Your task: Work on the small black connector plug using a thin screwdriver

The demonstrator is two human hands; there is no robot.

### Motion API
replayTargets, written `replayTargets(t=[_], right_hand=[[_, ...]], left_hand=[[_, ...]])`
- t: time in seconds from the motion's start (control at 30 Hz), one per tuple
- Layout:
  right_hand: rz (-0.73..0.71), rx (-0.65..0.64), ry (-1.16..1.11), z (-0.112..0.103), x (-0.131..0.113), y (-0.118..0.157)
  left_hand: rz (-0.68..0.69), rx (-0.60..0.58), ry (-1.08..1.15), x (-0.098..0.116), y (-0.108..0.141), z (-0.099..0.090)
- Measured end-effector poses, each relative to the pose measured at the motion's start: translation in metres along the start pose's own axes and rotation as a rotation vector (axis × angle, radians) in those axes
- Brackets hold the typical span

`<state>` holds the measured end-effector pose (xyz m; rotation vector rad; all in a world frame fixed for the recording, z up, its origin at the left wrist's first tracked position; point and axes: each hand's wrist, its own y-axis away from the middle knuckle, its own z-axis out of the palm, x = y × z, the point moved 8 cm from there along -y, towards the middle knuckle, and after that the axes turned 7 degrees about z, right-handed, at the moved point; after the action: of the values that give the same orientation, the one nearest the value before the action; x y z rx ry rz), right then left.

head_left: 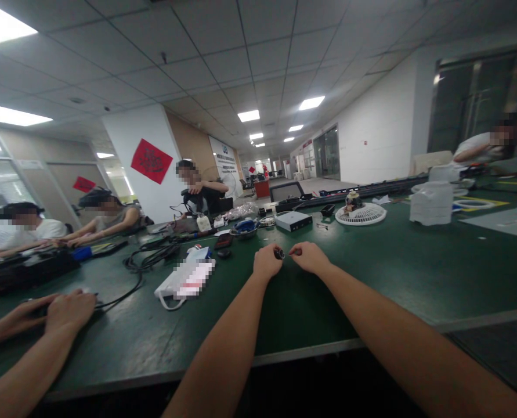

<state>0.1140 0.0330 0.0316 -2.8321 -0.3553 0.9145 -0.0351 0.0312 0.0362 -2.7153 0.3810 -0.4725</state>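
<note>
Both my arms reach over the green table (310,325). My left hand (267,262) is closed around a small dark round part (279,253) whose end faces my other hand; its exact kind is too small to make out. Just to the right, my right hand (313,257) has its thumb and forefinger pinched together near that part, with a narrow gap between. Whatever the pinch holds, if anything, is too small to tell. Beyond my hands lies a silver-grey box (293,220) with a dark front.
A white fan grille (361,213) and a white plastic housing (432,203) lie to the right. On the left are a white bag (186,274), a black cable (149,258) and a co-worker's hands (69,313). Other people sit around the table. The table's front edge (302,351) runs beneath my forearms.
</note>
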Motion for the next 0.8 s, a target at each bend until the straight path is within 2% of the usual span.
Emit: replayTargets(t=[0.13, 0.33, 0.57, 0.8], right_hand=[[0.010, -0.011, 0.011, 0.000, 0.001, 0.001], [-0.050, -0.030, -0.020, 0.001, -0.007, 0.003], [0.009, -0.006, -0.011, -0.002, 0.002, 0.002], [-0.077, -0.039, -0.030, 0.001, -0.010, 0.004]], left_hand=[[0.020, -0.008, 0.006, 0.001, 0.000, 0.001], [0.028, -0.013, 0.002, -0.002, -0.002, 0.003], [0.034, -0.020, -0.006, 0.001, -0.002, 0.005], [0.053, -0.004, -0.005, 0.000, -0.002, 0.002]])
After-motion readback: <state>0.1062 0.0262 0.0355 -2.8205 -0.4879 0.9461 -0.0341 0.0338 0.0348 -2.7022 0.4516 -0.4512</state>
